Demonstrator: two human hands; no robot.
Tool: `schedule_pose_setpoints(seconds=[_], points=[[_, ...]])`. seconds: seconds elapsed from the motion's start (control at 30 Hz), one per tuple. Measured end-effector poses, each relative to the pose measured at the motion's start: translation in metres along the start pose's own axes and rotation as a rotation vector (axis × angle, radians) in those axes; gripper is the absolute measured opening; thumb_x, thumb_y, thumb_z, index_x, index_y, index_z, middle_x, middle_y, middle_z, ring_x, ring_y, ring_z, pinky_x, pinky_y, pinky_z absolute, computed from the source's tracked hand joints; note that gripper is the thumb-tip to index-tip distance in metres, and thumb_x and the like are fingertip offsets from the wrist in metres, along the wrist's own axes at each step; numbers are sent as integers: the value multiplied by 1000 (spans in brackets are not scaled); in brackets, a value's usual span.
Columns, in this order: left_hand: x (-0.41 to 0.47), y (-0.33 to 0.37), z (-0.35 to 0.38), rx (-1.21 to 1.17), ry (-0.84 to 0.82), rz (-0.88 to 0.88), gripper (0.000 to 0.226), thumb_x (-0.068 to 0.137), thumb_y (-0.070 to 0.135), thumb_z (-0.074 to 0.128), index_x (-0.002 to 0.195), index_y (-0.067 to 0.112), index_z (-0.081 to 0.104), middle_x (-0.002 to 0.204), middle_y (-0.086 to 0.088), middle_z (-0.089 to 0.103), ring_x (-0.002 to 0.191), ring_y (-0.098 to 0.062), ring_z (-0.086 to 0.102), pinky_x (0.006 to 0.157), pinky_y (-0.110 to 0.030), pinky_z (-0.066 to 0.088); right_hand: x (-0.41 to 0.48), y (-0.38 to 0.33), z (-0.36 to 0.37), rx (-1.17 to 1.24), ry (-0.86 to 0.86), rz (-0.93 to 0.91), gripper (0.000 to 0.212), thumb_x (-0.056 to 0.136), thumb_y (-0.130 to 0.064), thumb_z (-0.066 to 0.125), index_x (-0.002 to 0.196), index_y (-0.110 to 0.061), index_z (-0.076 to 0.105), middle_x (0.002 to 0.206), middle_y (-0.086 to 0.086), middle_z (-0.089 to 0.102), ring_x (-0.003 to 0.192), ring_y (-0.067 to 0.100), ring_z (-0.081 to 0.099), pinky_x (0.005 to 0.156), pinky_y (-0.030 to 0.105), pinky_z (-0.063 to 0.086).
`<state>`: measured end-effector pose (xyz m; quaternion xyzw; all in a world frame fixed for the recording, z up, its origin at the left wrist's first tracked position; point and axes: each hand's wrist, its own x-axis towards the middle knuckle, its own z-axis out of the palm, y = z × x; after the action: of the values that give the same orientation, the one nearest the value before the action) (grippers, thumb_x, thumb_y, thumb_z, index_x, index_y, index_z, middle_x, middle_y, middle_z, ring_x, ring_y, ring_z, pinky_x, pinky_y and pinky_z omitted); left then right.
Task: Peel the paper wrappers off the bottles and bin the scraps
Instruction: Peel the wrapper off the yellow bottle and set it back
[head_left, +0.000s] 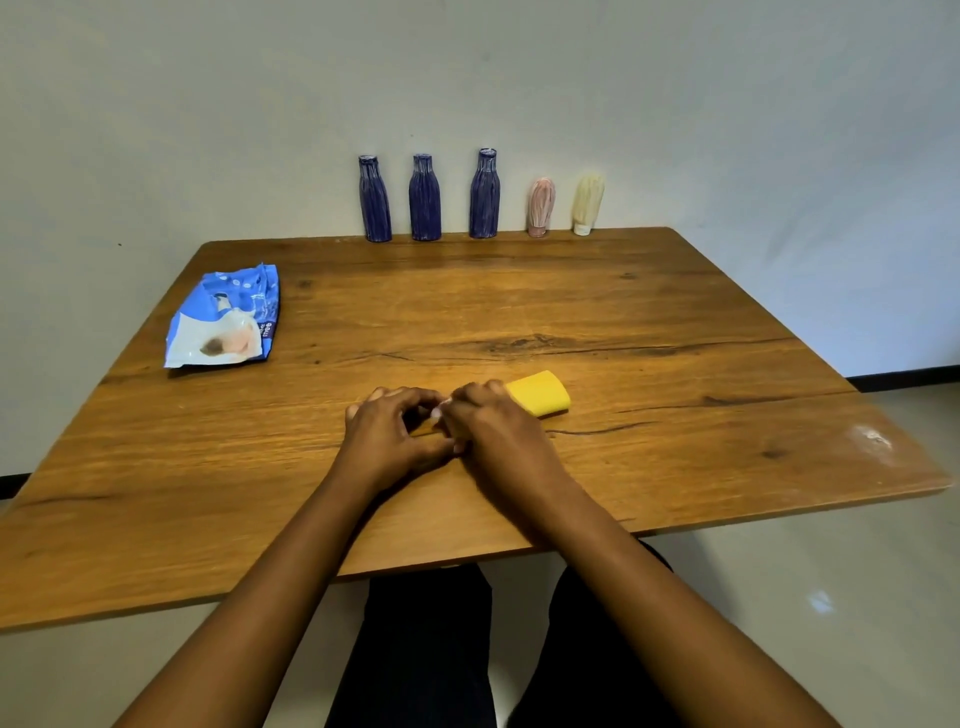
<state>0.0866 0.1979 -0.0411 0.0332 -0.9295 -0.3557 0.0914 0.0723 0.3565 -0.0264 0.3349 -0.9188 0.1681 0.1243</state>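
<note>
down on the table, right hand grips the yellow bottle; left hand curls against it, hold unclear.

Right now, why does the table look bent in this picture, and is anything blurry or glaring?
Head view: the wide-angle lens bows the edges of the table; light is soft, with only faint shadows under the left hand and right hand; a white glare patch sits near the table's right edge, another on the floor; the hands at the yellow item look slightly smeared.
</note>
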Motion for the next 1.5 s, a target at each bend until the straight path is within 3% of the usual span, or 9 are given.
schedule_pose_setpoints(seconds=[0.17, 0.37, 0.53, 0.7, 0.83, 0.97, 1.17, 1.37, 1.5], points=[[1, 0, 1, 37, 15, 4, 61, 60, 52, 83, 116, 37, 63, 105, 14, 63, 109, -6, 48, 93, -33, 28, 1, 55, -10, -159, 141, 448, 18, 91, -11, 54, 105, -14, 65, 100, 5, 59, 98, 22, 50, 65, 26, 33], [-1, 2, -1, 7, 11, -2, 54, 65, 40, 82, 116, 34, 63, 92, 24, 53, 108, -6, 49, 91, -29, 23, -8, -12, 0, 6, -10, -31, 33, 88, -10, 55, 120, -16, 59, 117, 2, 55, 105, 17, 43, 74, 29, 45], [1, 0, 0, 39, 14, -20, 63, 60, 51, 84, 117, 36, 63, 100, 16, 60, 109, -6, 47, 90, -28, 23, 8, 33, -8, -116, 59, 389, 29, 92, -9, 53, 119, -16, 61, 115, 4, 55, 108, 20, 44, 72, 26, 37], [0, 2, 0, 24, 5, -23, 58, 65, 45, 82, 118, 34, 62, 98, 18, 56, 110, -7, 47, 91, -29, 22, 14, -11, 1, -40, -77, 86, 32, 87, -13, 60, 119, -14, 59, 111, 5, 53, 105, 21, 43, 74, 29, 40], [2, 0, 1, 51, 6, -33, 62, 61, 52, 82, 117, 37, 61, 101, 18, 58, 108, -5, 46, 88, -28, 23, 15, 17, -4, -108, 13, 274, 26, 89, -11, 58, 114, -14, 62, 112, 6, 56, 107, 21, 44, 75, 28, 40], [2, 1, 0, 46, 0, -16, 57, 67, 44, 81, 119, 34, 61, 101, 18, 55, 111, -7, 46, 91, -28, 22, 6, -13, 1, -38, -12, 12, 32, 88, -12, 58, 120, -14, 58, 112, 3, 53, 105, 18, 41, 72, 27, 41], [3, -6, 2, 30, 16, 2, 61, 59, 53, 83, 115, 39, 62, 105, 13, 64, 108, -6, 49, 91, -29, 26, 8, 57, -8, -180, 122, 431, 19, 89, -5, 53, 100, -13, 67, 99, 5, 57, 97, 23, 50, 64, 27, 34], [4, -5, 3, 42, 16, -11, 63, 59, 54, 83, 116, 37, 62, 106, 14, 63, 109, -6, 48, 92, -29, 25, -5, 11, 0, -9, -12, 86, 36, 89, -12, 55, 125, -18, 58, 120, 1, 54, 109, 19, 44, 78, 33, 47], [3, -5, 2, 55, 17, -5, 63, 60, 54, 82, 117, 38, 62, 107, 13, 63, 110, -7, 48, 90, -29, 25, -14, 49, -8, -101, 131, 414, 37, 90, -4, 49, 123, -17, 60, 113, 2, 57, 102, 19, 46, 75, 29, 46]])
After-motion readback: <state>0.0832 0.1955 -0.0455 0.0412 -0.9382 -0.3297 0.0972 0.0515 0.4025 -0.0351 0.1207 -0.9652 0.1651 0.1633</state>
